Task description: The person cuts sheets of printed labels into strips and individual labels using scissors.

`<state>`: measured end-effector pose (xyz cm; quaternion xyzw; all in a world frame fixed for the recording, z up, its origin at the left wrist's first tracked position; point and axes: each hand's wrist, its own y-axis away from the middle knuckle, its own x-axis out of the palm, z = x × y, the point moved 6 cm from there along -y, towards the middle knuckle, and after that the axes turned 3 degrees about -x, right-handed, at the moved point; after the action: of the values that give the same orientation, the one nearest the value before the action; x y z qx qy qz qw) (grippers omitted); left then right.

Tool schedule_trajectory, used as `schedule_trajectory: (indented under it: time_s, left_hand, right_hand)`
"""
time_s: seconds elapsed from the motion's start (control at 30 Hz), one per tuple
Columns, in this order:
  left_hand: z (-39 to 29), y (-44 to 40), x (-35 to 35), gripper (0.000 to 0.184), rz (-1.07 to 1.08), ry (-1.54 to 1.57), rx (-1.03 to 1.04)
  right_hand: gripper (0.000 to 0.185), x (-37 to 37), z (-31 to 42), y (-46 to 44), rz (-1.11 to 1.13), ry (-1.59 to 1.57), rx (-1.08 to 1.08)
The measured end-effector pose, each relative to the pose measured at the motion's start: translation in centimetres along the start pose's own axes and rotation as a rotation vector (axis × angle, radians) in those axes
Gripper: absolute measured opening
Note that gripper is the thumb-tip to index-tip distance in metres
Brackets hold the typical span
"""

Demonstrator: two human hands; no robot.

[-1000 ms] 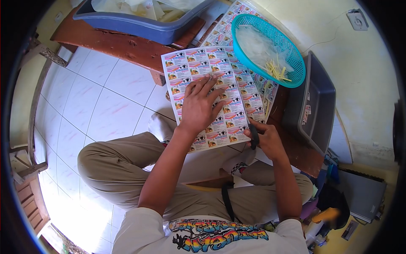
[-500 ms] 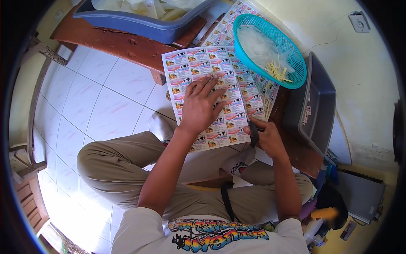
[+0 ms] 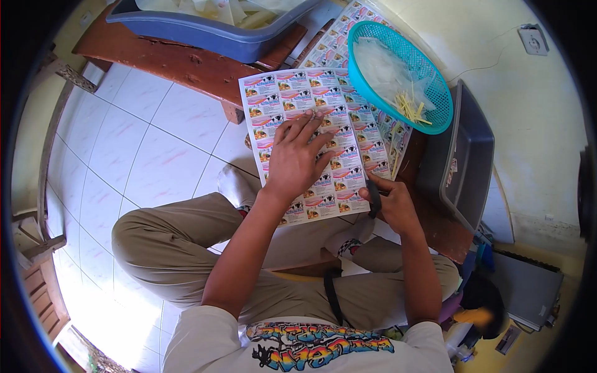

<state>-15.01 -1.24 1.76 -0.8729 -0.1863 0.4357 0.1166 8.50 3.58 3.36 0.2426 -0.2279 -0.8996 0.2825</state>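
A sheet of printed labels [image 3: 264, 105] lies over my lap and the bench edge, overlapping another printed sheet [image 3: 375, 149] on its right. My left hand [image 3: 295, 149] rests flat on the top sheet with its fingers spread. At the sheet's lower right edge, my right hand [image 3: 390, 202] is closed around the black handles of scissors [image 3: 374, 198]. The scissor blades are hard to make out against the paper.
A teal basket [image 3: 444, 99] with clear plastic bags and yellow strips sits at upper right. Beside it stands a grey bin [image 3: 479, 143]. A blue-grey tub [image 3: 249, 38] is on the red-brown bench [image 3: 180, 61] at the top.
The view has shifted very slightly. Both hands and the label sheet keep nearly the same positions.
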Motion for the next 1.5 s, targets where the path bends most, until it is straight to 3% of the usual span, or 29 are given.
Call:
schedule_trajectory:
  time_s: [0.37, 0.47, 1.5]
  left_hand:
    - [0.0, -0.1, -0.1, 0.037, 0.0, 0.001, -0.007]
    - [0.0, -0.1, -0.1, 0.038, -0.009, 0.012, -0.007]
    - [0.1, 0.0, -0.1, 0.039, 0.011, 0.01, -0.015]
  right_hand:
    - [0.063, 0.4, 0.3, -0.9, -0.021, -0.041, -0.072]
    - [0.064, 0.4, 0.5, -0.7, -0.002, -0.029, 0.022]
    - [0.066, 0.6, 0.8, -1.7, 0.027, -0.052, 0.009]
